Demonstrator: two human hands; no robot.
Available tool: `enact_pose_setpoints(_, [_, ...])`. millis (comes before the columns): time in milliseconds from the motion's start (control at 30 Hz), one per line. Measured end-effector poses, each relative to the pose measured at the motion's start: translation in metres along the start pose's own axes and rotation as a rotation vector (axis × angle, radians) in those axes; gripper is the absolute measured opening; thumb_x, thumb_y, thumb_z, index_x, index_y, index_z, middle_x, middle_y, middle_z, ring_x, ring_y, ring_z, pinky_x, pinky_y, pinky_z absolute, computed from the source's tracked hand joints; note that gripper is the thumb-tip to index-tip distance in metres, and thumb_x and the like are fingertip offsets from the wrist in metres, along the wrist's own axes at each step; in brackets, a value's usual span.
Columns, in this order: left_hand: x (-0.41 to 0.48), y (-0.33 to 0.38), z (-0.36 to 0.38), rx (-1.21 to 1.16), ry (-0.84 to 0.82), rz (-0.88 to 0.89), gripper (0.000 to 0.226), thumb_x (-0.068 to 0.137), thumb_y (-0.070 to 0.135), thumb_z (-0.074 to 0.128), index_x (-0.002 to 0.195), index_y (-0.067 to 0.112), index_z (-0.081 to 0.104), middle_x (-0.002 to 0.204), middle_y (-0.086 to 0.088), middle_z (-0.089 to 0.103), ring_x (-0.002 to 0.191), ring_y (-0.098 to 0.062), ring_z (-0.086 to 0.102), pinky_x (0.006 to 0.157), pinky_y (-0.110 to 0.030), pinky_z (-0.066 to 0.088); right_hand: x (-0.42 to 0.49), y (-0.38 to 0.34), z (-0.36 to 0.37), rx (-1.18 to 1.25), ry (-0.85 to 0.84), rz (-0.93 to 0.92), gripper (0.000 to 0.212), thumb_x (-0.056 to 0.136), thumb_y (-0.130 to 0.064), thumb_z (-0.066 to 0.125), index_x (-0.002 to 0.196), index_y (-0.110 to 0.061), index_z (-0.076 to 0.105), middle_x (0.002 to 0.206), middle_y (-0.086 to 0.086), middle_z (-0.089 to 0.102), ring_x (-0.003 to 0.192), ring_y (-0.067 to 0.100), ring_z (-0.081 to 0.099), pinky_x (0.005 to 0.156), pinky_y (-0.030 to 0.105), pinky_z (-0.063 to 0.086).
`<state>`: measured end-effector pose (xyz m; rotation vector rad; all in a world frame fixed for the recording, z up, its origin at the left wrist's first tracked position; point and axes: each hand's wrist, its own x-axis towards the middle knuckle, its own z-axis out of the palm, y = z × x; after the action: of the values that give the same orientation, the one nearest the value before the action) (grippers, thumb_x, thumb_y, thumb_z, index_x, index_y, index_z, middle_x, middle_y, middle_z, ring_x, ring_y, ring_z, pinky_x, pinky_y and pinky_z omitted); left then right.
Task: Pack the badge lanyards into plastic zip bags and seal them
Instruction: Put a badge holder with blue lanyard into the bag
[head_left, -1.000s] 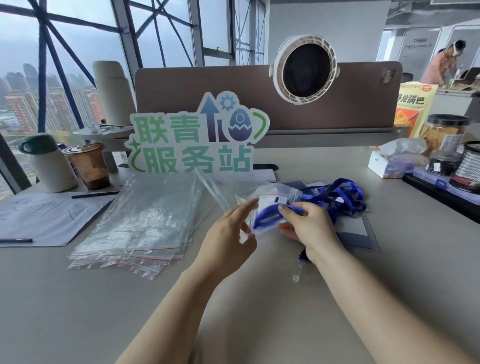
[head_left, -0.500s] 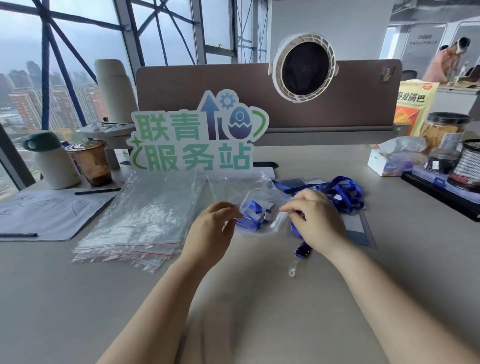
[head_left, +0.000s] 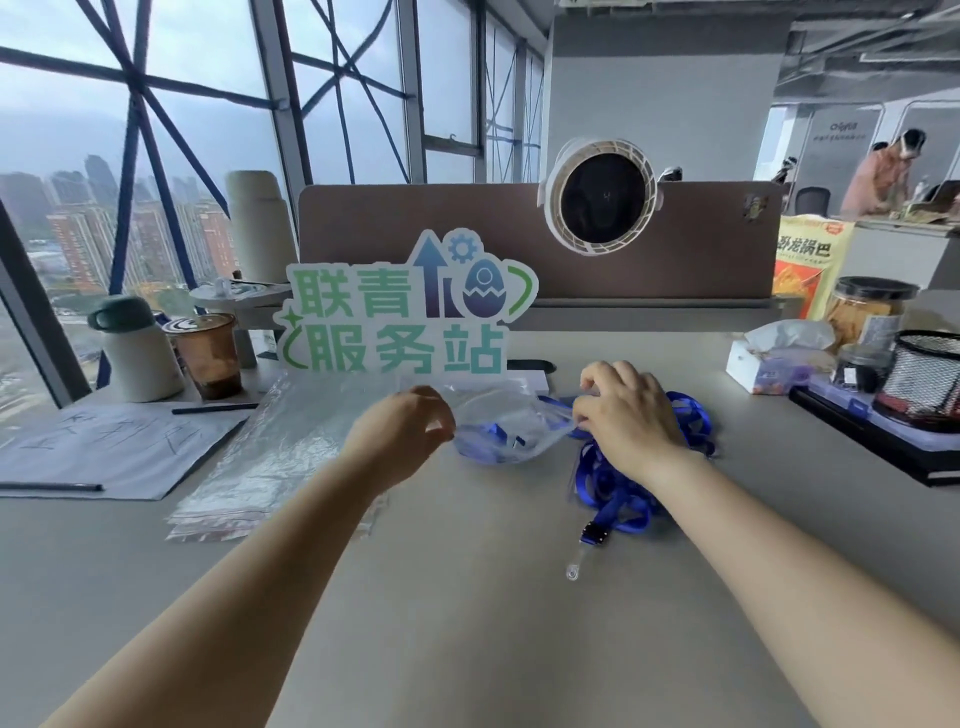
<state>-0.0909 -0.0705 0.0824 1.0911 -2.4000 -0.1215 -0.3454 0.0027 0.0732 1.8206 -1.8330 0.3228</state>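
Observation:
A clear zip bag (head_left: 506, 428) with a folded blue lanyard inside lies between my hands on the grey desk (head_left: 467, 623). My left hand (head_left: 402, 431) pinches the bag's left edge. My right hand (head_left: 626, 415) pinches its right edge with curled fingers. Under and beside my right hand lies a heap of loose blue lanyards (head_left: 618, 493), and one black clip with a clear strap (head_left: 589, 540) trails toward me. A stack of empty zip bags (head_left: 270, 462) lies to the left.
A green and white sign (head_left: 405, 312) stands behind the bag. Papers with a pen (head_left: 104, 452), a coffee cup (head_left: 208, 358) and a white flask (head_left: 135, 353) are at the left. A tissue box (head_left: 774, 358), jars and a mesh holder (head_left: 924, 379) crowd the right edge.
The bag with the lanyard has come down from the air to the desk. My hands have moved apart to its two edges, the right one over the lanyard heap.

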Motion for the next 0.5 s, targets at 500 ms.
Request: enact_pose_setpoints(500, [0.046, 0.009, -0.107, -0.137, 0.230, -0.101, 0.009, 0.087, 0.015, 0.064, 0.091, 0.013, 0.072, 0.089, 0.003, 0.067, 0.080, -0.010, 0.061, 0.071, -0.019, 0.040, 0.069, 0.017, -0.099, 0.521, -0.009, 0.139, 0.013, 0.091, -0.018, 0.051, 0.083, -0.028, 0.054, 0.087, -0.003, 0.063, 0.082, 0.023, 0.059, 0.077, 0.040, 0.051])
